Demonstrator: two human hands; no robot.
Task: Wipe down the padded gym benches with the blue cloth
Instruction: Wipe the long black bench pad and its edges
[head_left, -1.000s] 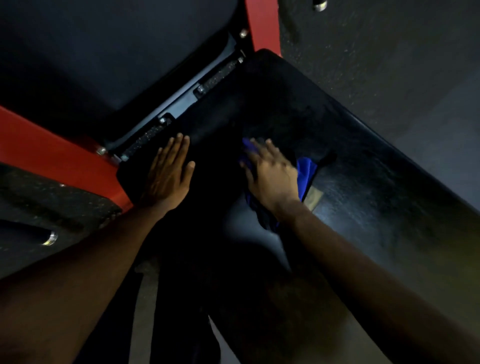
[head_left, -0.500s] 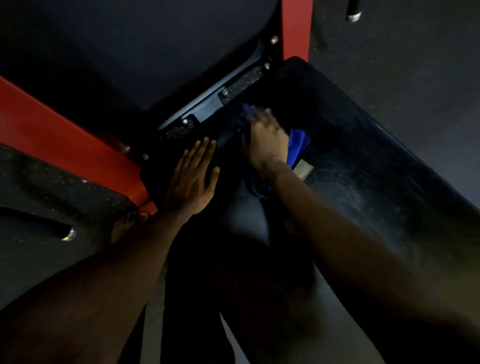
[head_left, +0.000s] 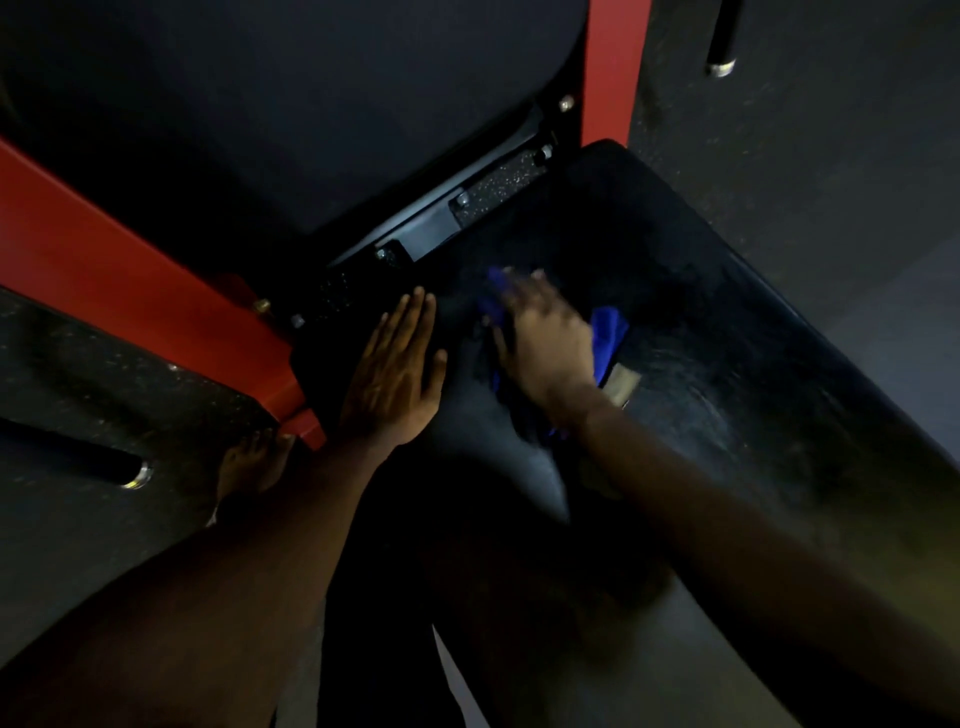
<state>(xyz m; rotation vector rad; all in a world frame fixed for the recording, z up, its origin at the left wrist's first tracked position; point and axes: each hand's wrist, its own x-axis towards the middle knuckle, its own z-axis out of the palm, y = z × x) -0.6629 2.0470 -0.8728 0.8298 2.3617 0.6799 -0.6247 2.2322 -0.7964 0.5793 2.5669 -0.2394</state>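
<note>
A black padded bench seat (head_left: 737, 332) runs from the centre down to the lower right. My right hand (head_left: 545, 343) presses flat on the blue cloth (head_left: 609, 332), which lies on the pad near its upper end; blue shows past the fingertips and to the right of the hand, with a pale tag beside it. My left hand (head_left: 395, 374) rests flat on the pad's left corner, fingers together and stretched out, holding nothing. A second black pad (head_left: 291, 104), the backrest, fills the top left.
Red frame beams (head_left: 130, 291) cross at the left and rise at top centre (head_left: 610, 67). A black metal bracket with bolts (head_left: 441, 228) joins the two pads. Dark speckled floor lies around, with a metal bar end (head_left: 132, 475) at left and another (head_left: 719, 65) at top right.
My right hand slid the cloth up toward the bracket end of the pad, then came a little way back. My left hand stayed planted on the corner. The camera shifted, moving the scene rightward.
</note>
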